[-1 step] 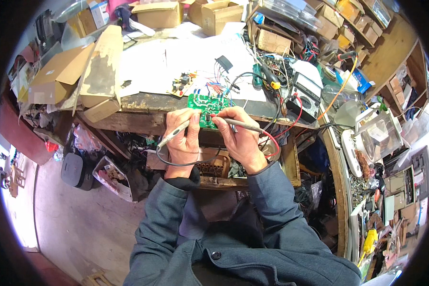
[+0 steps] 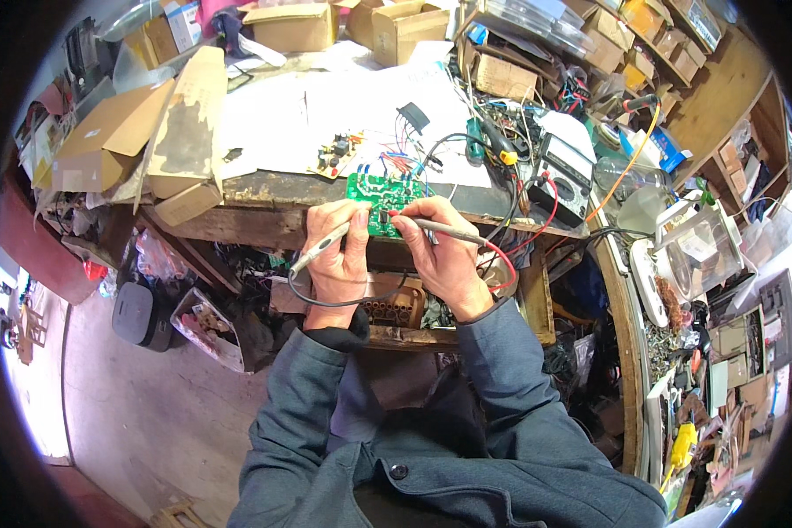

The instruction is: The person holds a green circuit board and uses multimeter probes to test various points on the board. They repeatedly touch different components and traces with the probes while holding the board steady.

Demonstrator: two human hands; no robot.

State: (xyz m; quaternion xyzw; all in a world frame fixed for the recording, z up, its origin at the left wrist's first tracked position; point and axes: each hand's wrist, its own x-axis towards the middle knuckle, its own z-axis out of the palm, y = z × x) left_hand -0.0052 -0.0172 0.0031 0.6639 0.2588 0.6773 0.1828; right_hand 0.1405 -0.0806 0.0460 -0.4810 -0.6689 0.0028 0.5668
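Observation:
A green circuit board (image 2: 357, 187) with small parts and wires sits at the front edge of the bench, tilted toward me. My left hand (image 2: 336, 251) is closed round a pale grey test probe (image 2: 323, 247) whose black lead loops below the wrist. In my right hand (image 2: 446, 260) is a second grey test probe (image 2: 451, 231), with a red lead running off its back end. Both hands meet at the board's near side, fingertips close to it; the probe tips are too small to make out. To the right stands a multimeter (image 2: 565, 176) with a red lead plugged in.
A small board with yellow and black parts (image 2: 334, 156) lies on white paper (image 2: 268, 123). Cardboard boxes (image 2: 106, 145) crowd the left of the bench. A green-handled screwdriver (image 2: 474, 141) and tangled cables lie before the multimeter. An open wooden drawer (image 2: 537, 304) is under the bench.

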